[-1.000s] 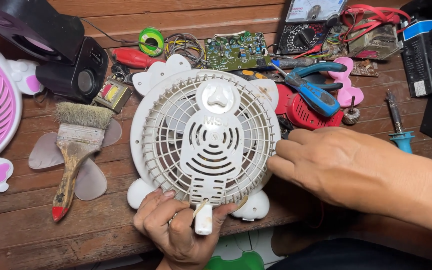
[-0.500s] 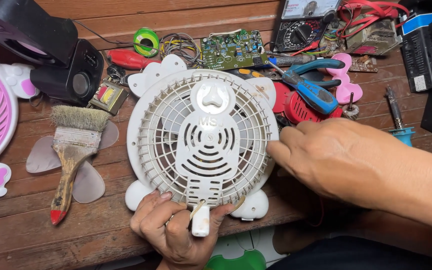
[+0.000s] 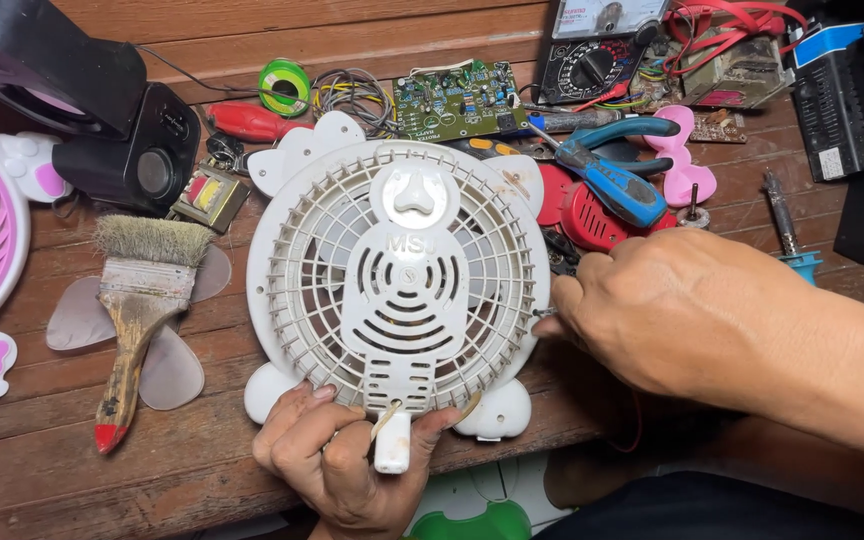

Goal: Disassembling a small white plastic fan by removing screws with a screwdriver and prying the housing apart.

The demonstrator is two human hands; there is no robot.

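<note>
White fan grille (image 3: 402, 290) lies flat near the counter's front edge. Left hand (image 3: 337, 460) fingers pinch its bottom tab; right hand (image 3: 672, 310) fingers are pressed to its right rim (grip there unclear). Light, stiff, brittle plastic: hold by the rim. Since earlier, the right hand has shifted slightly upward.

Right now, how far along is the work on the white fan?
The white fan grille sits seated on its body. The left hand steadies the bottom edge; the right hand works at a small metal piece on the right rim. Whether other fasteners remain cannot be told.
</note>
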